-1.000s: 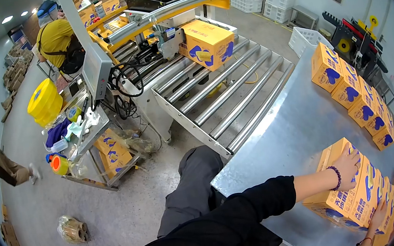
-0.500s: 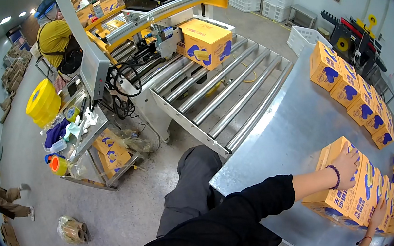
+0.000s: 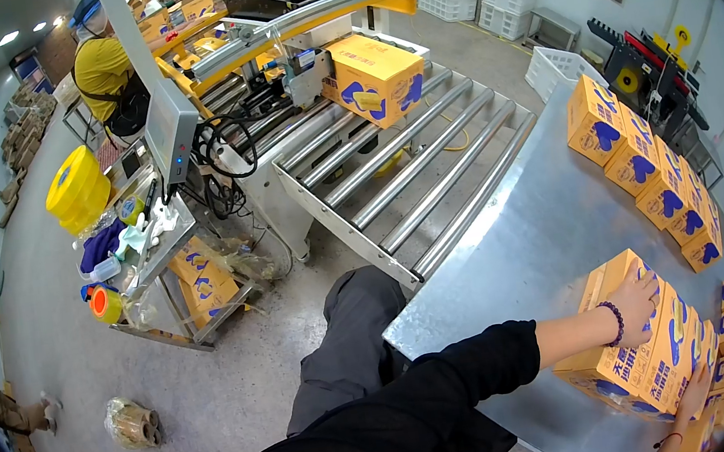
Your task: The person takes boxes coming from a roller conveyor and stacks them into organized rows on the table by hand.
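left hand (image 3: 636, 309) and right hand (image 3: 696, 389) grasp cartons (image 3: 648, 369) near table's edge (image 3: 522, 412), wide surface (image 3: 514, 270) beyond.

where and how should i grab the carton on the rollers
Likely with palms on two opposite upright sides of the carton, coming from the bare rollers at its lower right in the picture: it sits upright and boxy, and the metal bracket crowds its left.

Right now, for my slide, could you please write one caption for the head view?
Left hand and right hand touch yellow printed cartons on a metal table beside a roller conveyor.
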